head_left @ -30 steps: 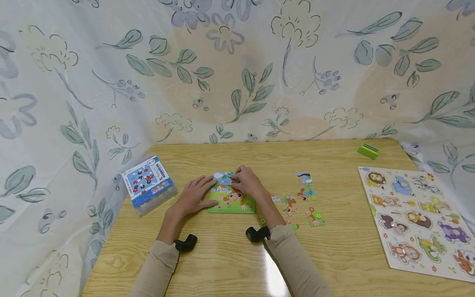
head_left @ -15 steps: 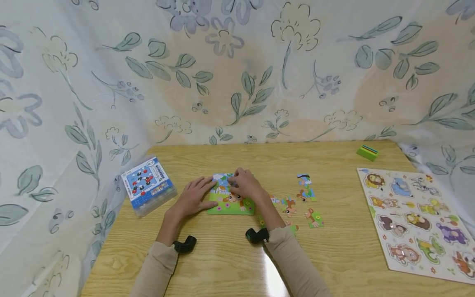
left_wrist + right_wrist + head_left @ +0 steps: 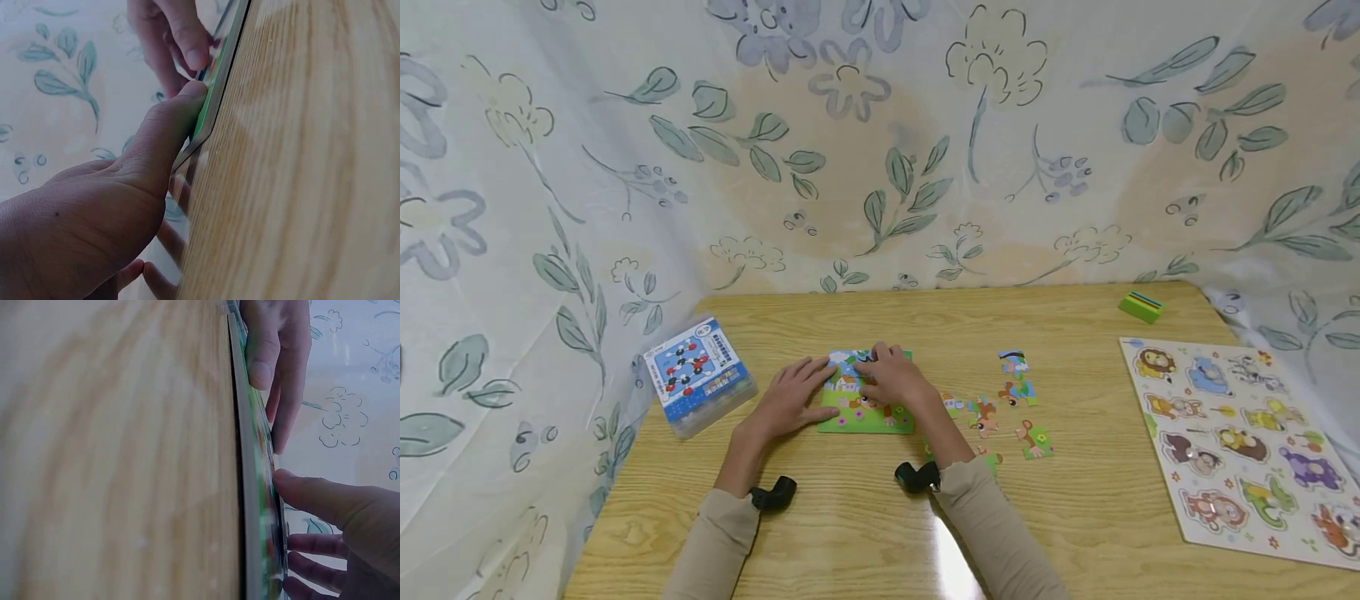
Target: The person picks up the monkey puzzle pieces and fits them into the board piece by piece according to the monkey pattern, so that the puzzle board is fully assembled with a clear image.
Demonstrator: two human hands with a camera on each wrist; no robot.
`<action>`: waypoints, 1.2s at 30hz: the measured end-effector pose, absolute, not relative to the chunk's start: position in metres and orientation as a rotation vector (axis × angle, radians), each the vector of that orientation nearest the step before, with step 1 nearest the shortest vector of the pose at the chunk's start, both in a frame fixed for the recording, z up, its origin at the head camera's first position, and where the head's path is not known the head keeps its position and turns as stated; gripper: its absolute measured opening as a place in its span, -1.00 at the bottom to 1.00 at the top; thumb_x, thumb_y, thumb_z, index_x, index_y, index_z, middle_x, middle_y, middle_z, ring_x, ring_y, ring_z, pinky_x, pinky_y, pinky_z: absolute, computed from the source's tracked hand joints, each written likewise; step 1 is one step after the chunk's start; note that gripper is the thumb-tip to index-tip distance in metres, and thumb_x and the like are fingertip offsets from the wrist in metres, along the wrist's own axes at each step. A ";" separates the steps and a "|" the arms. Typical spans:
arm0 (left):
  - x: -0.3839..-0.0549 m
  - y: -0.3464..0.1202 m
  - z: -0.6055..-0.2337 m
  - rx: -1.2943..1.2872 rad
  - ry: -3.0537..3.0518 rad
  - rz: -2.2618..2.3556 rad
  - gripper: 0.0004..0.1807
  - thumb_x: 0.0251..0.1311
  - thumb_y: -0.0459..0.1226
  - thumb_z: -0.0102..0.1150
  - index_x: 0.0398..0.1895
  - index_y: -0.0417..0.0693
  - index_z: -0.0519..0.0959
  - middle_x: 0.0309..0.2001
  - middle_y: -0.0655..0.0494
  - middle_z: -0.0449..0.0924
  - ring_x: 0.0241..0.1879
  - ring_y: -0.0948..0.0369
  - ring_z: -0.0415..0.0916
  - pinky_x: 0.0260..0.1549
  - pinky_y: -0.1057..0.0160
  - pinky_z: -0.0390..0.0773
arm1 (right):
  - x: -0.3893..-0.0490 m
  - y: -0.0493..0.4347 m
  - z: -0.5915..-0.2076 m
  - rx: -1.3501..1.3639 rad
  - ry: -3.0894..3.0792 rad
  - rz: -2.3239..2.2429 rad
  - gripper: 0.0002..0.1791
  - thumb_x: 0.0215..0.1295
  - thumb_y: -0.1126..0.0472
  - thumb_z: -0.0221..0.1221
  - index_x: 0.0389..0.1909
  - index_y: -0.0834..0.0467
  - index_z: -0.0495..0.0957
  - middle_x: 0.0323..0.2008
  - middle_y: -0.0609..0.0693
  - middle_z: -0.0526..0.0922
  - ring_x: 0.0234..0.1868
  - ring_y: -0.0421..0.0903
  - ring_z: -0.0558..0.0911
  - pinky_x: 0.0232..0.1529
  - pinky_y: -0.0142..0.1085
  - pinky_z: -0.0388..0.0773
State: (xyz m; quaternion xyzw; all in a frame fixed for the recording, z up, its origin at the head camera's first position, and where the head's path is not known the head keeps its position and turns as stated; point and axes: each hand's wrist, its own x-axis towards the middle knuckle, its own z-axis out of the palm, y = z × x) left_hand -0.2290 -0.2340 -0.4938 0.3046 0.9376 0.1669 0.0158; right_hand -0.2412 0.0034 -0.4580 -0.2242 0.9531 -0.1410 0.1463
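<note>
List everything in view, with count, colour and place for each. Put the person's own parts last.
Puzzle board: one, mostly green and blue, centre-left of the table
Loose puzzle pieces: several, exact count unclear, multicoloured, right of the puzzle board
Boxed set: one, blue and white label, table's left side
Animal board: one, whitish with multicoloured animals, table's right side
Small block: one, green with coloured stripes, far right corner
Table: one, wood-brown
Floral cloth: count unclear, pale with green leaves, behind and beside the table
Black devices: two, black, at the wrists
Sleeves: two, tan, forearms
Left hand: one, bare, at the puzzle board's left edge
Right hand: one, bare, over the puzzle board
</note>
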 end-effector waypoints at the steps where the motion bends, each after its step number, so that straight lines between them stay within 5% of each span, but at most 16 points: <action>1: -0.229 -0.234 -0.494 0.949 2.919 0.517 -0.17 0.17 0.12 0.25 0.47 0.06 0.25 0.49 -0.02 0.17 0.47 -0.16 0.07 0.33 -0.30 0.11 | -0.241 0.003 -0.458 -0.647 2.751 -0.390 -0.45 0.43 -0.06 0.08 0.41 -0.14 0.31 0.23 0.11 0.29 0.10 0.07 0.30 -0.05 -0.12 0.42; 17: -0.229 -0.233 -0.495 0.936 2.917 0.499 -0.16 0.18 0.13 0.23 0.48 0.06 0.22 0.49 -0.01 0.16 0.48 -0.16 0.05 0.35 -0.27 0.10 | -0.236 -0.005 -0.457 -0.621 2.832 -0.195 -0.44 0.43 -0.11 0.06 0.42 -0.17 0.30 0.19 0.13 0.33 0.01 0.04 0.34 -0.10 -0.18 0.43; 36: -0.227 -0.233 -0.493 0.924 2.900 0.511 -0.16 0.20 0.12 0.22 0.48 0.04 0.22 0.50 -0.02 0.15 0.49 -0.16 0.03 0.35 -0.30 0.07 | -0.233 -0.009 -0.460 -0.586 2.858 -0.215 -0.43 0.43 -0.12 0.04 0.42 -0.14 0.29 0.24 0.14 0.31 0.15 0.10 0.36 0.07 -0.05 0.44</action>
